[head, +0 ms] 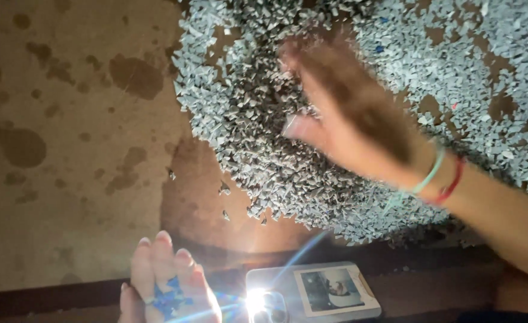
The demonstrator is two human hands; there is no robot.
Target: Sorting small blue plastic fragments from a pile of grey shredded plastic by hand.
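- We are looking down at a stained brown surface (66, 179) with darker blotches scattered over it.
- A wide heap of small grey-blue plastic chips (258, 137) is lying across the upper right of that surface, with a few stray blue and red bits mixed in and some loose chips trailing off its lower left edge.
- Our right hand (348, 113) is reaching in from the right over the heap, palm down, fingers stretched out and slightly spread; it is blurred, so we cannot tell whether the fingertips are touching the chips or pinching any.
- Its wrist is wearing two thin bands (440, 176), one pale green and one red.
- Our left hand (168, 281) is lying palm up at the bottom edge, fingers held together and gently cupped.
- That palm is cradling a small cluster of bright blue chips (168, 296), well apart from the grey heap.
- Just beside the left hand, a phone (312, 293) is lying face down on a dark ledge (48, 296), its lamp glaring brightly, with a small photo tucked in its clear case.
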